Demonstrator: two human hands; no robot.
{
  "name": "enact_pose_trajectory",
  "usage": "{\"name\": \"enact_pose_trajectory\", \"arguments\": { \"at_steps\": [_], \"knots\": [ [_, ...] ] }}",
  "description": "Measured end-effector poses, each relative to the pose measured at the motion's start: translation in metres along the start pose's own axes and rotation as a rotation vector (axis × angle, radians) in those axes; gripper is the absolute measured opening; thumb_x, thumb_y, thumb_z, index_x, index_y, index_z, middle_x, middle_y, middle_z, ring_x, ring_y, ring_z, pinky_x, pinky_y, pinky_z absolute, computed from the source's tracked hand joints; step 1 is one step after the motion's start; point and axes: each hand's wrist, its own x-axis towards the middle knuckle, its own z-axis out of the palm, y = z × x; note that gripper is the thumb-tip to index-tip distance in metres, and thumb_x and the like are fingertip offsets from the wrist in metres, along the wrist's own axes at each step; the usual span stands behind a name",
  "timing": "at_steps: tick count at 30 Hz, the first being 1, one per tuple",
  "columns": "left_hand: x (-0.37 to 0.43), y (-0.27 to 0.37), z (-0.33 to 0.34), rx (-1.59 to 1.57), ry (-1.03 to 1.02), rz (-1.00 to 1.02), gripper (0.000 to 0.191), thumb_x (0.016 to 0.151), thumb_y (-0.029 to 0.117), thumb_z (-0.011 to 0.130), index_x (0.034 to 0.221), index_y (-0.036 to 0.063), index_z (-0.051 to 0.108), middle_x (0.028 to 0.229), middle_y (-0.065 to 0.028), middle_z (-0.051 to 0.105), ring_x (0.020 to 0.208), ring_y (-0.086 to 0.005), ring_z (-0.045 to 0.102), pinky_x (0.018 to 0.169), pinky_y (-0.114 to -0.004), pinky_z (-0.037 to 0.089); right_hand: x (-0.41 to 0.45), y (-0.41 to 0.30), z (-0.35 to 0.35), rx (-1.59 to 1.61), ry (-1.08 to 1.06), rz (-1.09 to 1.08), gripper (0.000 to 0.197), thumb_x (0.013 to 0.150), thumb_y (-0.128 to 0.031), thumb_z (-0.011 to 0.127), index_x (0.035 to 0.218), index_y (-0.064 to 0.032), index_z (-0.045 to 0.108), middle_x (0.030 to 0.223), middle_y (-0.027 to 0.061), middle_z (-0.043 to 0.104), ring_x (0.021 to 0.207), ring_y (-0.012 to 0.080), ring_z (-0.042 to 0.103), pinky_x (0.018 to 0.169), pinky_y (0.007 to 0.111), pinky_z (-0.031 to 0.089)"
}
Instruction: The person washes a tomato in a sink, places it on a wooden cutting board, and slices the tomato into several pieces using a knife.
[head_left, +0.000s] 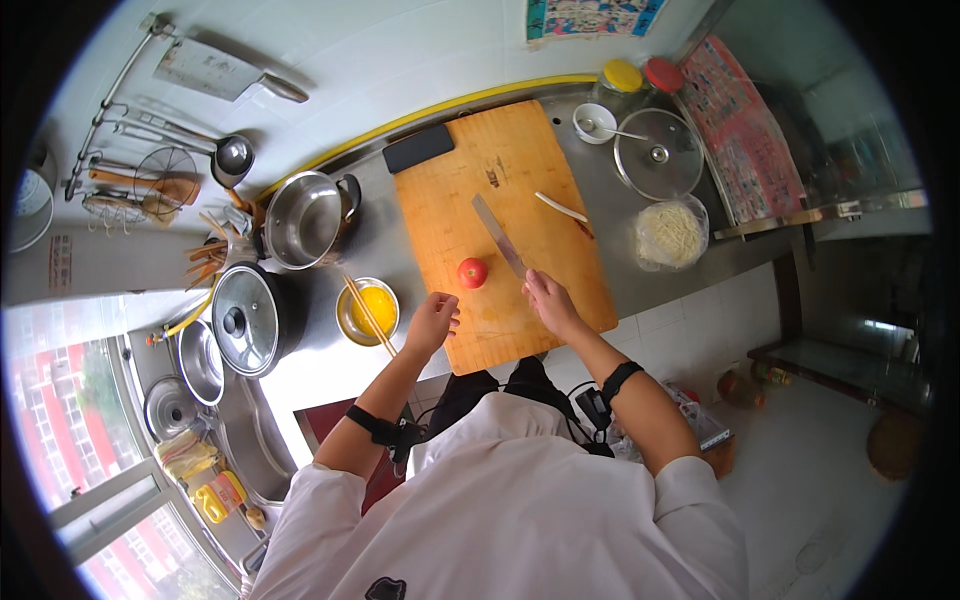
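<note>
My right hand is closed around the handle of a kitchen knife. Its blade is angled away from me over a wooden cutting board. To the left of the blade sits a whole red tomato. My left hand hovers at the board's left edge with loosely curled fingers and nothing in it, just short of the tomato. A thin white stalk with a reddish end lies on the board's right side. Left of my left hand, a metal bowl holds beaten egg, with chopsticks across it.
A black phone-like slab lies at the board's far left corner. Leftward stand a steel pot and a lidded pan. A glass lid, small white bowl and bagged pale noodle-like strands are at right. A cleaver hangs on the wall.
</note>
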Motion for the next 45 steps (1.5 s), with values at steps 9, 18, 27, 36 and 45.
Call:
{"name": "enact_pose_trajectory", "arguments": {
  "at_steps": [9, 18, 27, 36, 45],
  "knots": [
    [0.04, -0.033, 0.013, -0.294, 0.31, -0.004, 0.045, 0.068, 0.027, 0.05, 0.101, -0.0003, 0.036, 0.085, -0.0128, 0.045, 0.068, -0.0172, 0.05, 0.049, -0.026, 0.046, -0.005, 0.02, 0.03, -0.161, 0.049, -0.071, 0.034, 0.077, -0.034, 0.033, 0.064, -0.0042, 0.041, 0.047, 0.0002, 0.035, 0.041, 0.0068, 0.033, 0.037, 0.02, 0.028],
    [0.06, -0.035, 0.014, -0.461, 0.272, 0.01, 0.046, 0.067, 0.02, 0.052, 0.103, -0.0037, 0.035, 0.09, -0.0136, 0.043, 0.076, -0.0181, 0.049, 0.057, -0.023, 0.046, -0.014, 0.017, 0.04, -0.33, 0.024, -0.003, 0.037, 0.077, -0.036, 0.031, 0.069, -0.0021, 0.043, 0.053, 0.0063, 0.043, 0.048, 0.016, 0.042, 0.046, 0.026, 0.034],
    [0.063, -0.041, 0.012, -0.44, 0.264, 0.109, 0.043, 0.066, 0.015, 0.054, 0.099, -0.0067, 0.038, 0.09, -0.0139, 0.042, 0.076, -0.0189, 0.049, 0.061, -0.024, 0.046, -0.016, 0.014, 0.046, -0.324, 0.038, -0.035, 0.038, 0.077, -0.037, 0.03, 0.068, -0.002, 0.042, 0.052, 0.0056, 0.042, 0.045, 0.0143, 0.042, 0.045, 0.026, 0.034],
    [0.064, -0.037, 0.013, -0.431, 0.285, 0.089, 0.04, 0.066, 0.013, 0.054, 0.097, -0.0064, 0.04, 0.089, -0.0142, 0.042, 0.076, -0.019, 0.049, 0.06, -0.024, 0.047, -0.018, 0.013, 0.052, -0.369, -0.056, 0.066, 0.038, 0.077, -0.036, 0.028, 0.073, -0.0005, 0.041, 0.061, 0.0161, 0.046, 0.06, 0.0295, 0.045, 0.054, 0.035, 0.035],
    [0.072, -0.043, 0.016, -0.429, 0.296, 0.041, 0.037, 0.066, 0.014, 0.054, 0.095, -0.0053, 0.041, 0.086, -0.0136, 0.045, 0.072, -0.0178, 0.05, 0.055, -0.023, 0.047, -0.025, -0.007, 0.063, -0.503, -0.009, 0.049, 0.04, 0.078, -0.036, 0.025, 0.072, 0.0011, 0.039, 0.06, 0.0204, 0.047, 0.062, 0.0359, 0.045, 0.055, 0.039, 0.035]
  ]
}}
